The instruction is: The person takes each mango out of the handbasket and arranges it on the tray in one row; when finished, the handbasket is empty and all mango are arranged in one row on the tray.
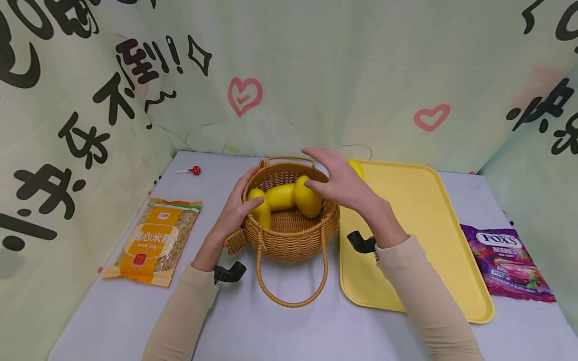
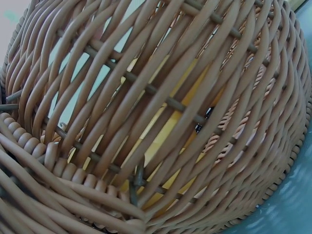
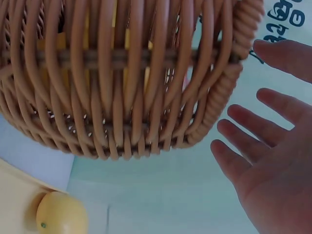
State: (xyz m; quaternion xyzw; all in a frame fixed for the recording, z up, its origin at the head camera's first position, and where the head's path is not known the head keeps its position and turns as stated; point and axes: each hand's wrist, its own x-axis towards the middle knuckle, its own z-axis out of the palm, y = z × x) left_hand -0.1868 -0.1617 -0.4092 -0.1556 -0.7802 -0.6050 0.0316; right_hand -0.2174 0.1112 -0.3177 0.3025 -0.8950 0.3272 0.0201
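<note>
In the head view, the left hand (image 1: 237, 208) grips the basket (image 1: 293, 245) by its left rim, thumb over the inside and fingers along the outer wall, while the right hand (image 1: 340, 180) hangs over the basket's right rim with thumb and fingers spread wide, closed round nothing. Three yellow fruits lie inside the basket: a left fruit (image 1: 260, 213) just under the left thumb, a middle fruit (image 1: 280, 197), and a right fruit (image 1: 308, 198) next to the right thumb, though whether that thumb touches it cannot be told. A fourth fruit (image 1: 356, 169), partly hidden by the right hand, is to the right of the basket, at the far edge of the tray (image 1: 406, 215). The step in hand seems to be loading fruit into the basket, with one piece apparently just set down; the next move would call for a steady left hold and a right hand lifted clear of the rim. In the left wrist view, the basket's weave fills most of the picture, yellow showing through its gaps; the left grip cannot be made out there. In the right wrist view, the right fingers fan out beside the basket's rim, holding nothing, and a yellow fruit rests on the tray below.
</note>
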